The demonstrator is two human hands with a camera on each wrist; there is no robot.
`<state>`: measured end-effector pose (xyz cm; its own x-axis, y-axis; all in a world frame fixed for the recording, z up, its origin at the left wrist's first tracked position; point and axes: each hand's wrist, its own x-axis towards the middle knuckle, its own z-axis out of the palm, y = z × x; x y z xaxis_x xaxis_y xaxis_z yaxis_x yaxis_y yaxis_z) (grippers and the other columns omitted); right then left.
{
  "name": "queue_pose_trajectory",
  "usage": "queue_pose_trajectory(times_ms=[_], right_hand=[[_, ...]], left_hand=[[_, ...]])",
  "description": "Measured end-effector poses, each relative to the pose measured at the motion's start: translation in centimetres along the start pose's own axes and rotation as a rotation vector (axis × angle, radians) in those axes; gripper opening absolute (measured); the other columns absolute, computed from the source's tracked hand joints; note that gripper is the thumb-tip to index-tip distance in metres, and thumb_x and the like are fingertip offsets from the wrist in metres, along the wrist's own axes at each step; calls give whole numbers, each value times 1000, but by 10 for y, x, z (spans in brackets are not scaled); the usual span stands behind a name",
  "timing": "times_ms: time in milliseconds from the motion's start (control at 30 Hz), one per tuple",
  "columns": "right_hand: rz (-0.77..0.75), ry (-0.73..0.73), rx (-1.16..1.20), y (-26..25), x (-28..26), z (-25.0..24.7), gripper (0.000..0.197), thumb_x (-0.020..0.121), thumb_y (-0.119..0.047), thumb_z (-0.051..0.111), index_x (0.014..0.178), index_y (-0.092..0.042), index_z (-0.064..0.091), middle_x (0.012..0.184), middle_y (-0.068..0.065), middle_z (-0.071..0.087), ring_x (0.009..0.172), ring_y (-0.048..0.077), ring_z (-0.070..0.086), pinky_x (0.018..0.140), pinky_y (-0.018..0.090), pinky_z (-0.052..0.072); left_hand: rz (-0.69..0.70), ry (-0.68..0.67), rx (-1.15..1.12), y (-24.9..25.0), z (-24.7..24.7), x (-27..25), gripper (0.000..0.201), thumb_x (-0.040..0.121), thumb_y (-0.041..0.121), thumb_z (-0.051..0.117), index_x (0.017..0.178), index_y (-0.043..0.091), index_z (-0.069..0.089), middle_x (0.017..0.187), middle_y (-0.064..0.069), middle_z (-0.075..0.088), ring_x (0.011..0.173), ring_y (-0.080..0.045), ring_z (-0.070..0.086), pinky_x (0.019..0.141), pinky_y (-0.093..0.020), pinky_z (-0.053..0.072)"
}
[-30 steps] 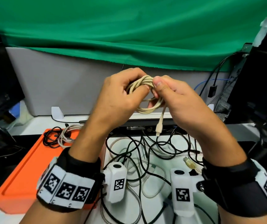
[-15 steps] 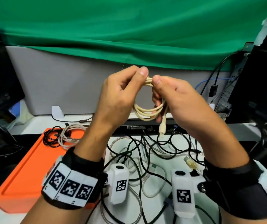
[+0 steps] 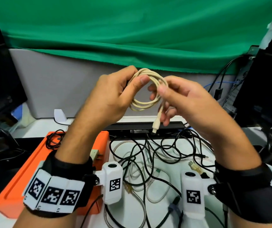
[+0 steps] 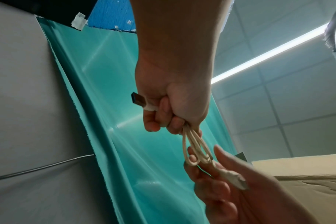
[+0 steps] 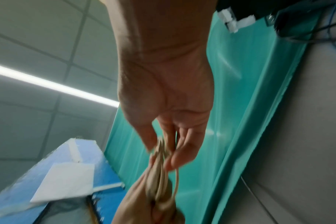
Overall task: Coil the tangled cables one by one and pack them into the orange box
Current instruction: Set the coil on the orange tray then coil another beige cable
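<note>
A cream cable [image 3: 146, 106] is wound into a small coil and held up above the table. My left hand [image 3: 115, 96] grips the coil's left side, thumb across the strands; in the left wrist view its fingers [image 4: 163, 115] curl round the cable [image 4: 194, 145] and a USB plug [image 4: 138, 100] sticks out. My right hand [image 3: 181, 97] pinches the coil's right side, and the free end with its cream plug [image 3: 156, 125] hangs down. The right wrist view is blurred; the cable [image 5: 159, 157] sits between thumb and fingers. The orange box [image 3: 18, 183] lies at lower left.
Several tangled black, white and clear cables [image 3: 148, 155] lie on the white table under my hands. A coiled black cable [image 3: 54, 140] rests at the orange box's far end. A black bar [image 3: 145, 126] lies behind the tangle. Dark monitors stand at both sides.
The coil has opened into a rounder loop between my hands. My left thumb now lies across the top strands, and the loose plug end hangs lower from my right hand.
</note>
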<state>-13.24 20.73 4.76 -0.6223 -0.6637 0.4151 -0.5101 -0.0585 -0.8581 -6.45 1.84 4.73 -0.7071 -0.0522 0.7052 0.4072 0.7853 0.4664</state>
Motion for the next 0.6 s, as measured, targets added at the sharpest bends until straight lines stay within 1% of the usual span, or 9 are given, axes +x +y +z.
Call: queue_pose_trajectory(times_ms=[33,100,200,300,367,433,500,567,600], right_hand=[[2,-29,-1,0,-1,-6,14,100,-10,59,110,-4,66,93,6,66,63,21,63,57,32,57],[-13,-41,-19,1,-3,-16,20,94,1,64,110,-8,70,93,5,71,66,21,65,63,32,58],[-17,-40,-82,-1,-4,-12,10,89,-8,72,98,-8,74,79,5,74,61,19,63,58,30,53],[12,11,-239,-1,-4,-5,6,91,-15,72,87,-10,72,67,-3,72,53,13,61,54,26,48],[-25,118,-406,1,-2,-8,7,92,-20,73,85,-18,72,70,-5,73,56,10,65,58,30,51],[-75,269,-484,4,0,-11,8,92,-23,73,83,-22,72,72,-8,73,62,8,70,64,33,57],[-132,386,-355,7,3,-7,12,92,-17,73,82,-23,71,73,-6,74,68,10,72,68,32,60],[-133,405,-56,9,7,4,10,94,-9,70,86,-16,71,77,4,75,72,19,74,69,33,61],[-91,377,111,10,9,8,8,95,-7,68,89,-13,70,78,7,75,72,22,74,68,33,60]], left_hand=[[-6,20,2,-2,-1,0,37,104,42,51,81,13,55,63,-7,52,60,-24,50,58,-42,41],[-11,47,-5,-3,-3,1,37,104,42,52,83,12,56,63,-9,52,61,-26,52,58,-44,43],[-2,64,-30,-3,-3,1,37,104,41,52,84,10,56,64,-11,51,61,-30,52,57,-45,44],[0,42,-41,-2,-3,2,39,103,42,52,85,8,56,64,-13,51,60,-30,53,55,-44,45],[-8,-4,-111,-5,-6,2,37,103,39,53,85,7,58,61,-7,52,52,-24,53,50,-37,45],[-16,-57,-221,-7,-6,2,32,103,34,54,83,10,60,56,4,50,46,-9,48,46,-23,41],[-33,-89,-333,-4,0,2,29,103,31,54,80,13,60,56,8,48,44,-4,44,45,-15,37],[-34,-94,-406,2,8,2,26,104,26,53,80,18,61,58,8,50,44,-5,45,43,-15,37],[-26,-82,-412,4,11,2,25,104,24,52,81,20,62,60,9,52,46,-6,46,43,-18,39]])
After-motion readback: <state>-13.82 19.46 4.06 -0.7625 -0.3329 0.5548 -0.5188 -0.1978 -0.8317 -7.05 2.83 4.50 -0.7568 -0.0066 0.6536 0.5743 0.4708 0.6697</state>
